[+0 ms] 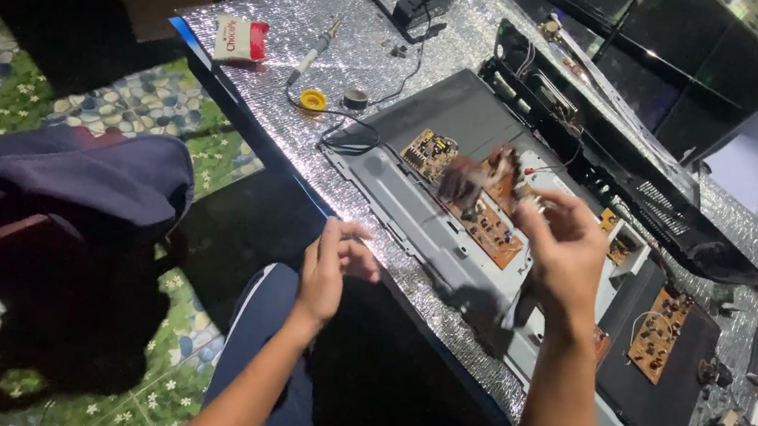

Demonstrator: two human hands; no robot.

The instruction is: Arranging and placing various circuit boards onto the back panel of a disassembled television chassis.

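A small red and white packet (241,39) lay flat near the far left corner of the desk (309,143), which was covered in crinkled silver foil. Its printing was too small to make out. Just right of it sat a small round yellow tin (314,99), a dark roll of tape (355,97) and a soldering iron (310,57) with its black cord trailing across the foil. What the tin held could not be told.

The right hand (565,254) was raised above the opened back of a flat television (454,244), fingers curled and pinched around a small brown part (479,180) that showed only as a blur; what the part was could not be told. The left hand (332,261) hovered lower, at the near edge of the desk, fingers loosely bent and partly open, holding nothing.

Below the raised hand an orange circuit board (492,230) lay on the grey metal back plate, with a smaller board (428,153) just beyond it. Another brown board (658,333) rested on the black panel to the right. A dark blue bag (89,175) sat on a stool on the tiled floor at left.
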